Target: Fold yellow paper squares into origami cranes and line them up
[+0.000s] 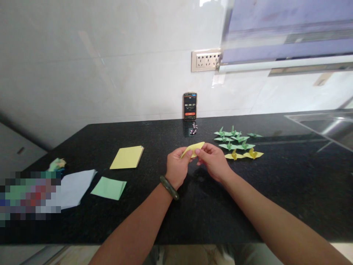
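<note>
Between both hands, above the dark countertop, is a folded piece of yellow origami paper [193,147]. My left hand [177,165], with a dark bangle on the wrist, pinches its left part between thumb and fingers. On the other side, my right hand [213,160] grips the paper's right part, thumb on the near face. Fingers behind the paper are partly hidden. To the right stand several green paper cranes [239,138] in rows, with two yellow paper cranes [252,154] in front. A stack of yellow paper squares [126,157] lies to the left.
A green paper sheet [109,188] and white paper [75,187] lie at left on the black countertop [204,221]. A phone [190,106] showing a timer leans on the wall, a beaded string [193,128] before it. The sink [325,125] is at far right.
</note>
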{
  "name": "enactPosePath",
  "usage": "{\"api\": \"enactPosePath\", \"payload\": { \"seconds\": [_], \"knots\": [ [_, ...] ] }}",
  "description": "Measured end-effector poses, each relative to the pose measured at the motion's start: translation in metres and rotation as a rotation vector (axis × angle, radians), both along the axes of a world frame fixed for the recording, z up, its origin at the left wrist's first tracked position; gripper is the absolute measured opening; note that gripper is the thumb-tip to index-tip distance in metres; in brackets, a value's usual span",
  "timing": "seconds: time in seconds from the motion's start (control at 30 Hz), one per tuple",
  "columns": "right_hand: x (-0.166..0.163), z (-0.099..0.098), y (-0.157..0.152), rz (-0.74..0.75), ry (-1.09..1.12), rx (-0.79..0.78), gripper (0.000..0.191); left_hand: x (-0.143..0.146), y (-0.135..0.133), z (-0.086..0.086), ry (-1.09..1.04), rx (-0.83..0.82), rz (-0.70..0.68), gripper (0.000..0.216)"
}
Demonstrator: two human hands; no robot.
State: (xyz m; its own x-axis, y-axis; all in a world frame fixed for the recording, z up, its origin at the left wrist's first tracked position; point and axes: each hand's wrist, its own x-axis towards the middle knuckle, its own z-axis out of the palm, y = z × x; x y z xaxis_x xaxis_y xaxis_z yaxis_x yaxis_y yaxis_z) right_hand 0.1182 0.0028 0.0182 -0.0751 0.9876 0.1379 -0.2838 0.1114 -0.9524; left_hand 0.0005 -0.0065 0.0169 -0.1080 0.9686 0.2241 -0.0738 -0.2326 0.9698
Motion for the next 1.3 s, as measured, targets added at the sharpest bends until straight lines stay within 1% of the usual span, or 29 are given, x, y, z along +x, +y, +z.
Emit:
{"api": "enactPosePath", "payload": {
  "seconds": [0.07,0.23,0.37,0.47,0.63,0.73,0.83,0.97,1.17,1.23,1.3],
  "knots": [
    [0.0001,-0.0011,0.0002,-0.011,-0.018,0.010,0.025,0.0003,-0.0014,0.0018,0.019,0.008,0.010,0.018],
    [0.0023,-0.0018,0.0011,-0.075,-0.047,0.054,0.028,0.0002,-0.0032,0.0015,0.106,0.037,0.014,0.018],
    [0.0065,-0.0015,0.0012,-0.098,-0.220,0.123,0.027,-0.0003,-0.0011,-0.0021,0.062,0.031,0.018,0.020],
    [0.0066,-0.0020,0.0000,-0.068,-0.295,0.160,0.026,-0.0012,0.0005,-0.0022,0.054,0.022,0.054,0.016],
    [0.0006,0.0008,-0.0033,0.014,-0.206,0.099,0.029,-0.0012,0.0003,0.0023,0.022,0.011,0.133,0.011],
    [-0.0007,0.0027,-0.0036,0.031,-0.224,0.074,0.032,-0.0002,0.0001,0.0042,-0.027,-0.005,0.155,0.008],
    [0.0006,0.0016,-0.0028,0.030,-0.278,0.070,0.031,0.0002,0.0007,0.0041,-0.060,-0.013,0.151,0.008],
    [0.0022,-0.0014,-0.0030,0.023,-0.355,0.108,0.028,0.0001,0.0009,0.0022,-0.061,-0.024,0.136,0.011],
    [-0.0008,0.0032,-0.0070,-0.014,-0.369,0.130,0.029,-0.0003,0.0003,0.0033,-0.062,-0.026,0.153,0.018],
    [-0.0015,0.0047,-0.0077,-0.041,-0.341,0.116,0.029,-0.0007,0.0001,0.0049,-0.084,-0.049,0.107,0.021],
    [-0.0011,0.0046,-0.0075,-0.088,-0.297,0.105,0.028,-0.0006,-0.0003,0.0063,-0.137,-0.094,0.024,0.025]
  ]
}}
